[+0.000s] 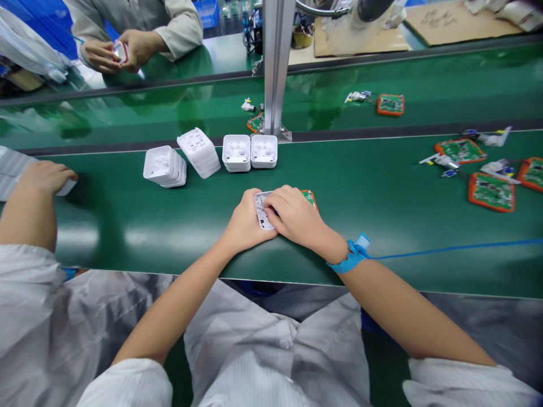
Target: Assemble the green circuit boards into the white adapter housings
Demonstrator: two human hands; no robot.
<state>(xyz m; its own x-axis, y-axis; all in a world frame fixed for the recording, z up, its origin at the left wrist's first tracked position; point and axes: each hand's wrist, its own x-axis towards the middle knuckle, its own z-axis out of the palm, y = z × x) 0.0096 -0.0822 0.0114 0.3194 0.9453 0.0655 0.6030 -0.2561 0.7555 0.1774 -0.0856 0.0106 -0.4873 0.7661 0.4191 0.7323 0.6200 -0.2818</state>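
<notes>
My left hand grips a white square plastic housing by its left side, just above the green bench top. Its open inner face is turned up and shows small black marks. My right hand lies over the right part of that housing, with its fingers bent down into it. Whatever those fingertips pinch is hidden under the hand. Behind the right hand, a green circuit board with an orange rim shows only in part. A blue strap circles my right wrist.
Stacks of white housings stand at the bench's back left. Orange-rimmed circuit boards with wired parts lie at the right. A metal post rises behind. Blue cord runs rightward from my wrist. Co-workers' hands are at left and across.
</notes>
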